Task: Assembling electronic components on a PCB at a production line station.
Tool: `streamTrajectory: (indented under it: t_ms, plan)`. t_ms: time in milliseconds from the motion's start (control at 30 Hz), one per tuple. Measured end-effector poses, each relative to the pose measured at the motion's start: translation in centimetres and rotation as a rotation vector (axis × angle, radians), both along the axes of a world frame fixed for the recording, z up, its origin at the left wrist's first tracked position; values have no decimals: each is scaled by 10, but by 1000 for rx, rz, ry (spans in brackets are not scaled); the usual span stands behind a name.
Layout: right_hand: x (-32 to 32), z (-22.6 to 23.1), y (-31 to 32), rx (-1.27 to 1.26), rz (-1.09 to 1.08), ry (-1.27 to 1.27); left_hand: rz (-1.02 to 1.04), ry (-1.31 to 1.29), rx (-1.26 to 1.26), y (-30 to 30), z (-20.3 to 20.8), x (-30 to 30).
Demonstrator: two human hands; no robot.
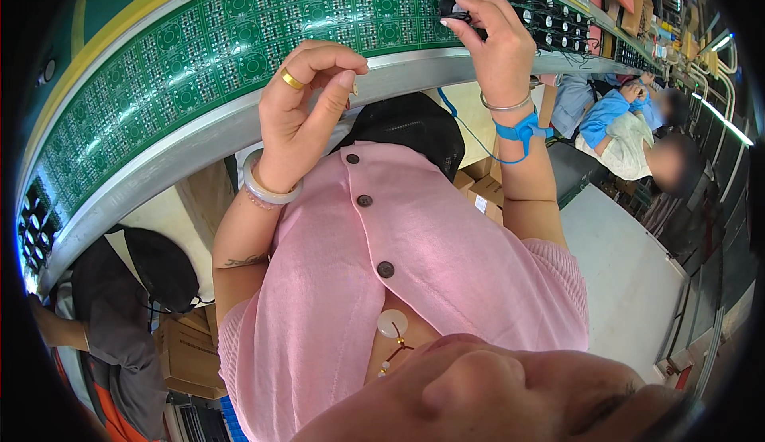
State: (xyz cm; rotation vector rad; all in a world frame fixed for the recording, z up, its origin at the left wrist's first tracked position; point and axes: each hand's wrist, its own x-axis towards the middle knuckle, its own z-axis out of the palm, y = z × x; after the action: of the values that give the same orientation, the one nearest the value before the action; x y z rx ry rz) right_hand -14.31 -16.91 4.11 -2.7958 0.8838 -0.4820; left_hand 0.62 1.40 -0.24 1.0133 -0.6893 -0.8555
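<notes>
Green circuit boards across the far side; silver rail along their near edge.
Black parts in rows on the boards, right. Left hand by the rail: fingertips nearly meeting, contents cannot be told. Right hand: narrow pinch on a black round component, just left of those rows.

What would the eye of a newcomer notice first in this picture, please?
Probably the long strip of green circuit boards, bending across the upper part of the picture, with many black round parts toward its right end. Next come the pink top in the middle and the bright blue band on the wrist of the right hand.
</notes>
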Motion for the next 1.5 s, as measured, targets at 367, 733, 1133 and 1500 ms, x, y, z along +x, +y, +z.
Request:
streamTrajectory:
  t_ms: [367, 733, 1133, 1500]
  plan:
    - [-4, -1, -6, -31, 103, 13, -5, -26, 5, 2, 0, -2]
    - [7, -13, -7, -87, 45, -38, 24, -66, 27, 0, 4, 2]
    - [-1, 30, 52, 218, 80, -190, 997, -1368, 845, 77, 31, 202]
    - [21, 18, 83, 461, 352, -296, 443, -477, 386, 80, 20, 178]
